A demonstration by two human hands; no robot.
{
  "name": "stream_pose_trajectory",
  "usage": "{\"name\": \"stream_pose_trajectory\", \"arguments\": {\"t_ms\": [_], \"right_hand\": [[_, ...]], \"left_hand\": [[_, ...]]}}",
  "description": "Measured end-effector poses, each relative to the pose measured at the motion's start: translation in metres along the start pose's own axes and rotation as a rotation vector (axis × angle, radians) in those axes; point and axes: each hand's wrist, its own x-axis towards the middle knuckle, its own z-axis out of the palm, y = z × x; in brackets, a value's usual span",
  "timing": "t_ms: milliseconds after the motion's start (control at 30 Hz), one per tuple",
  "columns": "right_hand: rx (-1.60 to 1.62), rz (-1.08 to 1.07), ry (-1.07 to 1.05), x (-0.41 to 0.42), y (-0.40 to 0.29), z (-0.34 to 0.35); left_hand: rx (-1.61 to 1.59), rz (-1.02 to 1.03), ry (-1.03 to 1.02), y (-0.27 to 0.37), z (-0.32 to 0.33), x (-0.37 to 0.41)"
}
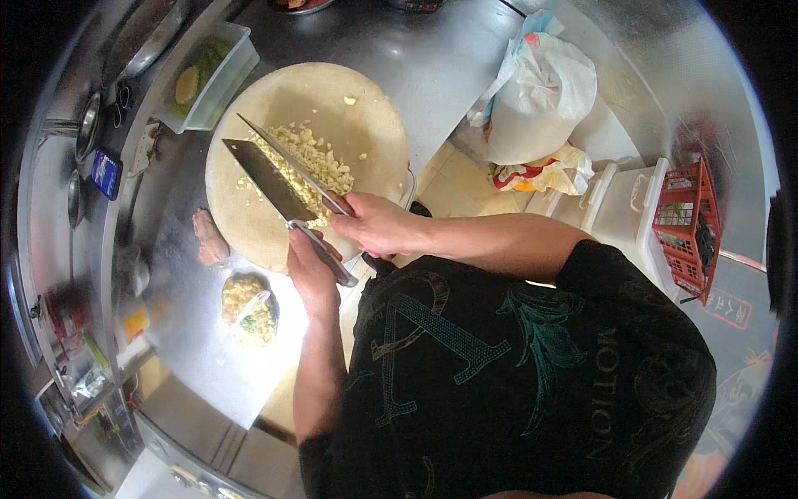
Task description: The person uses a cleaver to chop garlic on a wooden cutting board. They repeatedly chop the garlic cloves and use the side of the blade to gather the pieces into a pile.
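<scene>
My right hand (380,224) grips the handle of one cleaver (283,155), its blade seen nearly edge-on. My left hand (312,265) is closed around the handle of another cleaver (265,178), whose broad dark blade faces up beside the first. Both blades point away from me over a round chopping board (374,125). Finely chopped pale pieces (318,156), perhaps garlic, lie heaped under and beside the blades, with a few scattered bits around. The blades hide part of the heap.
A piece of raw meat (210,237) and a bag of pale chunks (249,310) lie on the metal counter (181,305). A plastic tub (212,78) stands beyond the board. On the right are a white plastic bag (536,100), lidded bins (626,206) and a red basket (686,218).
</scene>
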Motion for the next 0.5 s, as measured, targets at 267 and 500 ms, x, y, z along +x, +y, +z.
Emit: {"name": "stream_pose_trajectory", "arguments": {"t_ms": [267, 500], "right_hand": [[-0.042, -0.021, -0.016, 0.006, 0.004, 0.002], [-0.041, -0.020, -0.068, 0.009, 0.008, 0.007]], "left_hand": [[0.023, -0.005, 0.040, -0.018, -0.011, 0.002], [-0.057, -0.077, 0.025, -0.001, -0.015, -0.011]]}}
